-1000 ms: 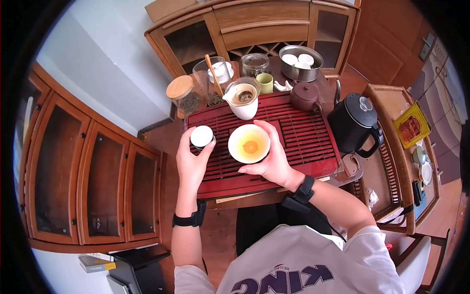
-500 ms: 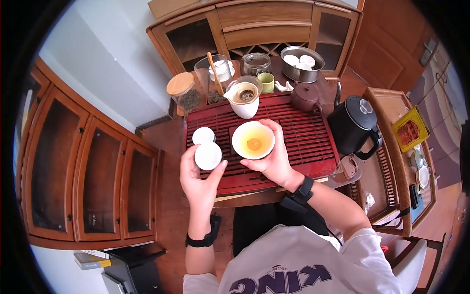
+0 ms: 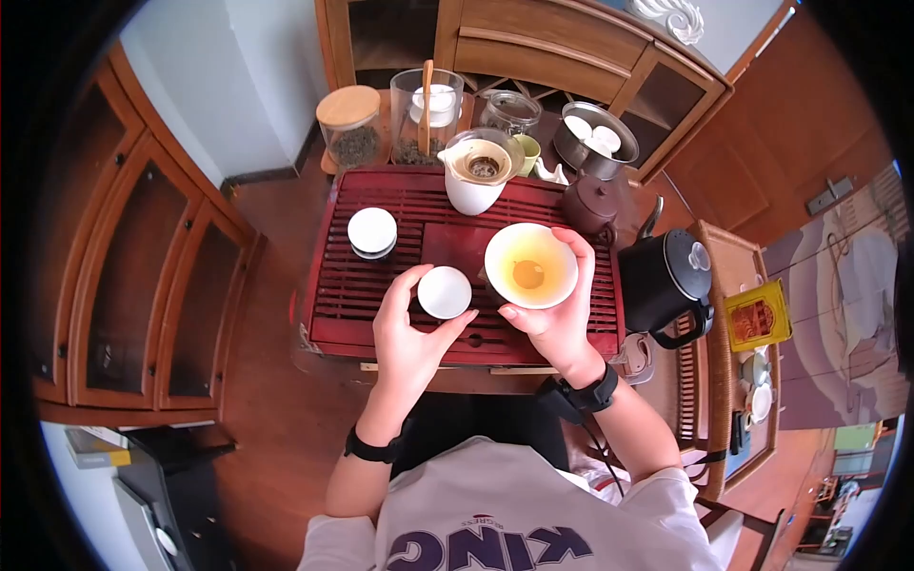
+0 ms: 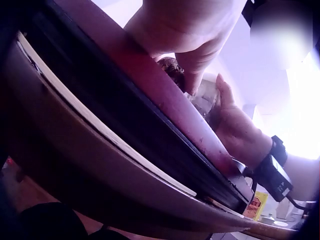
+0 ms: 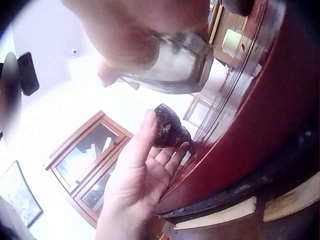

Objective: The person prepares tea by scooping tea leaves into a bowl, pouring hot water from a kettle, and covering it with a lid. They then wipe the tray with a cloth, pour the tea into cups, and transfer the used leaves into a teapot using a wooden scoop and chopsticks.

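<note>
My left hand (image 3: 407, 338) holds a small cup (image 3: 445, 292), white inside, between thumb and fingers over the front of the red slatted tray (image 3: 357, 338). In the right wrist view this cup (image 5: 169, 127) has a dark outside. Just right of it, my right hand (image 3: 562, 319) grips a wide bowl (image 3: 531, 266) of yellow liquid by its sides, roughly level. Another small cup (image 3: 372, 231) stands on the tray's left part, apart from both hands. In the left wrist view, the left hand (image 4: 185, 30) hides much of its cup.
Behind the hands stands a white pitcher with a strainer (image 3: 474, 186). A brown teapot (image 3: 591, 203) and black kettle (image 3: 666, 281) are on the right. Glass jars (image 3: 352, 133) and a metal bowl of white cups (image 3: 597, 157) line the back.
The view has shifted. Two small cups show separately since half a second ago; the held one has moved right, away from the standing one and nearer the bowl. The right hand still holds the bowl.
</note>
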`<state>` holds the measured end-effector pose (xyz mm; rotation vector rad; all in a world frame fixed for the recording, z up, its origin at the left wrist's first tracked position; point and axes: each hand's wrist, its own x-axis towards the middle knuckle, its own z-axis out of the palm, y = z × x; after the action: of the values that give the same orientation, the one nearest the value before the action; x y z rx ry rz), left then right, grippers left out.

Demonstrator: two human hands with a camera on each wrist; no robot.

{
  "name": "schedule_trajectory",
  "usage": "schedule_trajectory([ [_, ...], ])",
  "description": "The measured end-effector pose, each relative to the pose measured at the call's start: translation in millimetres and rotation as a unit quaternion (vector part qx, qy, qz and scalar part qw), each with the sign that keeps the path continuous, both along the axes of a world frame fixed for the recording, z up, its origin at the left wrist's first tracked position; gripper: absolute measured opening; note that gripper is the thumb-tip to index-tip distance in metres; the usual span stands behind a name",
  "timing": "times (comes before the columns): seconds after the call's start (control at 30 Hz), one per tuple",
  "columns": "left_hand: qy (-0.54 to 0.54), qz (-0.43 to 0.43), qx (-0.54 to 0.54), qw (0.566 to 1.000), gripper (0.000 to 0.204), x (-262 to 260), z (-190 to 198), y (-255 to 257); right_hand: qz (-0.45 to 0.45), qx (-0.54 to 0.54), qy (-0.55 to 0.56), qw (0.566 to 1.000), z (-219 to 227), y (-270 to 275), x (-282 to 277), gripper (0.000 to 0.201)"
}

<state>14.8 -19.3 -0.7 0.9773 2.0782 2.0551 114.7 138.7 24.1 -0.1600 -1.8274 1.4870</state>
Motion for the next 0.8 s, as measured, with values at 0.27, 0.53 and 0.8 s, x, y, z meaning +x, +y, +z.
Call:
schedule_trajectory([
  [0.27,0.05,0.003,-0.022,0.998,0.062,9,2,22,0.01,0.022,-0.018,1.0,15,4,12,0.098],
  [0.53,0.068,-0.001,-0.016,0.998,0.062,12,4,26,0.023,0.053,-0.06,0.997,18,13,21,0.098],
  [0.8,0.057,-0.004,0.005,0.998,0.06,16,7,29,0.022,0.074,-0.075,0.994,21,21,23,0.097],
])
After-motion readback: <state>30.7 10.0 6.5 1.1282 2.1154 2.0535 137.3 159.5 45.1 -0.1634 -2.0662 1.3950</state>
